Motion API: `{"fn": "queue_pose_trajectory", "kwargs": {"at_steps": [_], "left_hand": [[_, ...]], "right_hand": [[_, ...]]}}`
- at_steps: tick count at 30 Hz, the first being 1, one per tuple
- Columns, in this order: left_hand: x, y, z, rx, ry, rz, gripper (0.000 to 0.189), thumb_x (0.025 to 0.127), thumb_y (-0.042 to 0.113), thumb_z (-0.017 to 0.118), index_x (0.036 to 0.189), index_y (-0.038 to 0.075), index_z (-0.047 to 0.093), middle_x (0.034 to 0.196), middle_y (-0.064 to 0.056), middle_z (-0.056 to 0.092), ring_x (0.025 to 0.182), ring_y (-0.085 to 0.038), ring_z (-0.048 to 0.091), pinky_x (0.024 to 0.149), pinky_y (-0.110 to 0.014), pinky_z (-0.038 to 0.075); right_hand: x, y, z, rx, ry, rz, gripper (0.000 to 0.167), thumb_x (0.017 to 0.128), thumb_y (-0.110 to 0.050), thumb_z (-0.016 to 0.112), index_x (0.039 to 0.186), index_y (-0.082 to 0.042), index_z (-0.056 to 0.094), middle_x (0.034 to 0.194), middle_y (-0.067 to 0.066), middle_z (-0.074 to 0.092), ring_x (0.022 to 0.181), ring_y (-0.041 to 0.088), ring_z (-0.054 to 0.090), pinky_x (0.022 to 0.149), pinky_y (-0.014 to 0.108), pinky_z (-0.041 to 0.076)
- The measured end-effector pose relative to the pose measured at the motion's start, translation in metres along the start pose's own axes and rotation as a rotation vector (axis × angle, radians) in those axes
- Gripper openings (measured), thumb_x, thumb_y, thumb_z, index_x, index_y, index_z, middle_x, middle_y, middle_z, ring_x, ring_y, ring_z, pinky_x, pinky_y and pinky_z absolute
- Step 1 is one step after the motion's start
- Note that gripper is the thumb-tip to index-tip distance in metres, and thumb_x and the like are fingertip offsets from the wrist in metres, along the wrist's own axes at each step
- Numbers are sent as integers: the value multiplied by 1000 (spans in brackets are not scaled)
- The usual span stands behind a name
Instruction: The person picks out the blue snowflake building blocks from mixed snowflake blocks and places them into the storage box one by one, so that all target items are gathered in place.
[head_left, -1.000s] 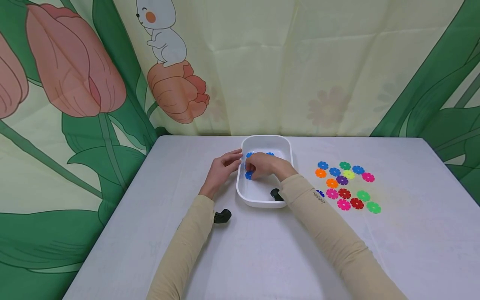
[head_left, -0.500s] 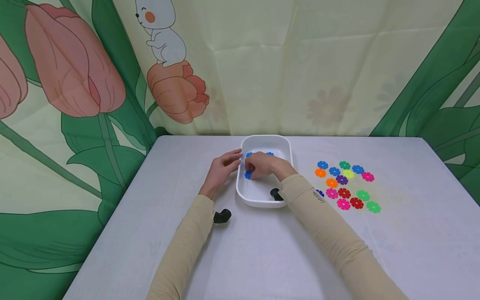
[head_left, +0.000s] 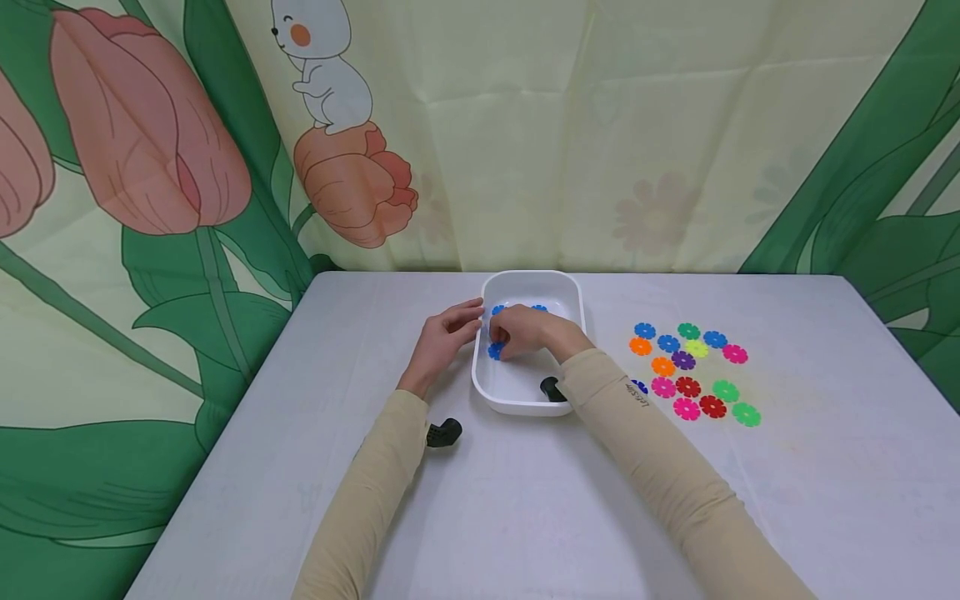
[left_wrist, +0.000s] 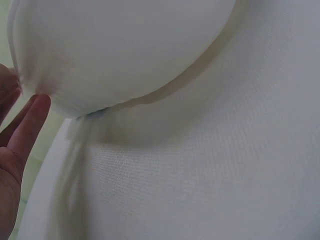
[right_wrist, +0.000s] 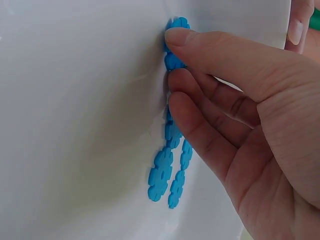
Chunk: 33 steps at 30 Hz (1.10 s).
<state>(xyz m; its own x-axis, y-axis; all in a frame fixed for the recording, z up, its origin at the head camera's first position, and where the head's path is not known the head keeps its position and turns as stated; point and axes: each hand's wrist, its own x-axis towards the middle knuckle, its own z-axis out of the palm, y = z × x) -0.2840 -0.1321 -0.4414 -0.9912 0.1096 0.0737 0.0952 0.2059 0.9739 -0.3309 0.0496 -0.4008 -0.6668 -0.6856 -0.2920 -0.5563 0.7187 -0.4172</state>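
A white plastic tray (head_left: 517, 408) sits on the table, with blue flower-shaped plastic discs (right_wrist: 161, 175) lying along one inner side. My right hand (head_left: 531, 329) reaches into the tray. Between its thumb and fingers it pinches one blue flower-shaped disc (right_wrist: 176, 61) low by the tray's wall; in the head view part of that disc (head_left: 495, 351) shows below the fingertips. My left hand (head_left: 444, 340) rests its fairly straight fingers against the outside of the tray's left wall. In the left wrist view its fingertips (left_wrist: 40, 104) touch the tray near the rim.
Right of the tray, flower-shaped discs (head_left: 687, 387) in several colours lie spread on the white-covered table (head_left: 495, 517). A printed curtain (head_left: 525, 150) hangs behind the table's back edge. A black wrist device (head_left: 445, 432) sits by the left sleeve.
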Motion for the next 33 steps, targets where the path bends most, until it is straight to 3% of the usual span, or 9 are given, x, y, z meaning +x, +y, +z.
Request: {"fn": "queue_pose_trajectory", "kwargs": {"at_steps": [10, 19, 26, 33], "left_hand": [[0, 0, -1, -8, -6, -3, 38, 94, 27, 66, 126, 6, 66, 139, 9, 55, 124, -13, 55, 94, -27, 52], [0, 0, -1, -26, -4, 15, 32, 94, 22, 67, 122, 7, 68, 137, 7, 56, 122, -13, 57, 92, -26, 54], [1, 0, 0, 2, 7, -13, 32, 94, 26, 67, 122, 12, 69, 137, 10, 56, 123, -12, 55, 93, -26, 53], [0, 1, 1, 22, 16, -19, 32, 96, 20, 64, 126, 8, 67, 138, 9, 55, 123, -13, 55, 94, -28, 53]], "right_hand": [[-2, -1, -1, 22, -1, -2, 29, 87, -15, 75, 113, -7, 64, 104, 3, 64, 98, 18, 56, 96, 31, 48], [-6, -1, -9, 63, 33, -53, 26, 86, -14, 76, 107, -4, 65, 102, 5, 66, 97, 20, 58, 96, 32, 49], [-18, -8, -24, 51, 55, -41, 34, 87, -15, 74, 116, 0, 66, 111, 13, 67, 102, 23, 59, 97, 35, 50], [-43, -13, -43, 64, 172, -47, 35, 88, -14, 73, 119, 0, 66, 111, 14, 66, 98, 24, 61, 91, 35, 54]]}}
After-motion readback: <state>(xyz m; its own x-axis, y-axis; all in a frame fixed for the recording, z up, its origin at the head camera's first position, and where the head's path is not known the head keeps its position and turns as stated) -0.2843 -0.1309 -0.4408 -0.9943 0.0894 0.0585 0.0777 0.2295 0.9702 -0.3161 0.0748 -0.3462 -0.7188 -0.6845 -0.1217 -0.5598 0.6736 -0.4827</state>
